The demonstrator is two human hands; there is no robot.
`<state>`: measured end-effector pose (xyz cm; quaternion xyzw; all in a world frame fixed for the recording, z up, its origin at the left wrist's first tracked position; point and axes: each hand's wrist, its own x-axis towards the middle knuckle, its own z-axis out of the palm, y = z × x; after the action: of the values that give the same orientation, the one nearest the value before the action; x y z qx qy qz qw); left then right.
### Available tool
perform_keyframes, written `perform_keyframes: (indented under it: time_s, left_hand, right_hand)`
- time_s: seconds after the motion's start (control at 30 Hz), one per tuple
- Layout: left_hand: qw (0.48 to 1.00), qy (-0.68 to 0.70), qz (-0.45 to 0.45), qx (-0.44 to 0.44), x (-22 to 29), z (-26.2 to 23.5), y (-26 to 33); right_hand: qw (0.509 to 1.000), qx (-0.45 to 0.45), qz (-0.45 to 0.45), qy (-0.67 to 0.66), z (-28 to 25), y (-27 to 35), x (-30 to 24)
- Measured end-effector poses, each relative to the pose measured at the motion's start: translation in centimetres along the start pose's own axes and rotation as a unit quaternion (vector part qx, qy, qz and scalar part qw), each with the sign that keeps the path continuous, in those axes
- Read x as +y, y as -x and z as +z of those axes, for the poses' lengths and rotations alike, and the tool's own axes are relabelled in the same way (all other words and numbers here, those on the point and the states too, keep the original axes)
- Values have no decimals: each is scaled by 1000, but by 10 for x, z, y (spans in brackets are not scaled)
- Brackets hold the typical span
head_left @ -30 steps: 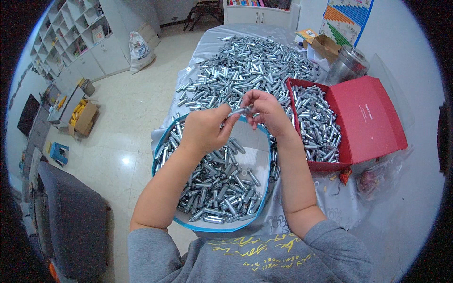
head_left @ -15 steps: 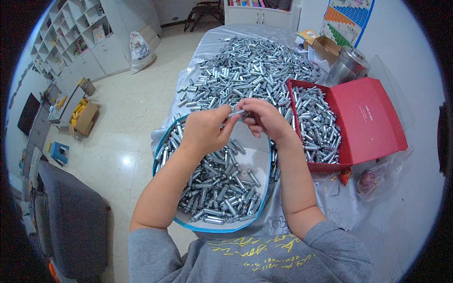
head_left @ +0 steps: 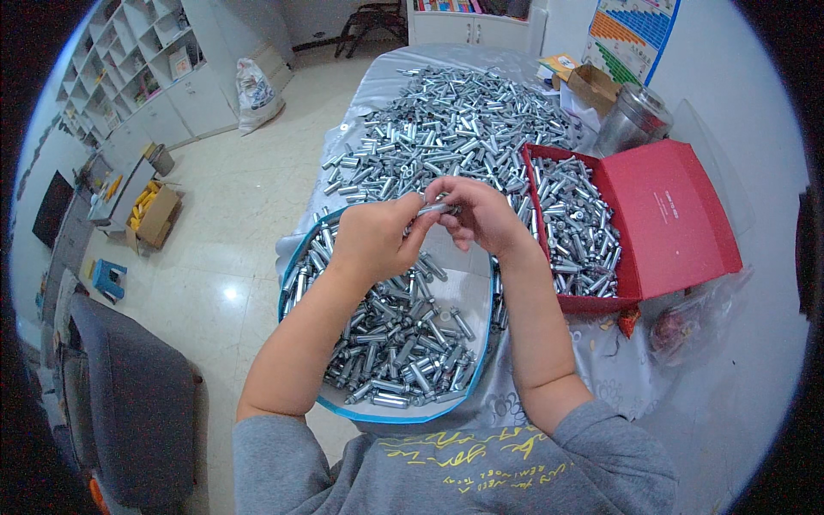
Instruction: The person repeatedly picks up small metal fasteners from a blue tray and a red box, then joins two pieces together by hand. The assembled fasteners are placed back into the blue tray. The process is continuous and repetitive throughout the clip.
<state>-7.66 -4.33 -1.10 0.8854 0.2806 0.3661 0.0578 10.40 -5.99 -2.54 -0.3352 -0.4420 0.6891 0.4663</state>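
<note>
Fingers of both hands pinch a metal tube above the bowl

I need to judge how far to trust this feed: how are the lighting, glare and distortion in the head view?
Head view: even indoor light, both hands sharp. Left hand and right hand pinch one small metal tube. Tubes in the blue-rimmed tray and red box glint. A bright glare spot on the floor. Fisheye bends the shelves and darkens the corners.

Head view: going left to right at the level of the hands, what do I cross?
Open cardboard box on the floor → left hand → small metal tube held between both hands → right hand → red box of metal tubes.
</note>
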Motion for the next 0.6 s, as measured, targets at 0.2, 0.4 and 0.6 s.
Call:
perform_keyframes:
  time_s: [0.2,0.4,0.6]
  left_hand:
    - [1000,-2,-4,-1,-2,0,0]
    - [1000,-13,11,-23,0,1,-1]
    - [999,-26,-5,-30,1,-1,0]
  right_hand:
    - [998,44,45,28,5,1,-3]
    - [997,74,23,12,3,3,1]
    - [1000,-12,13,-12,-6,-1,3]
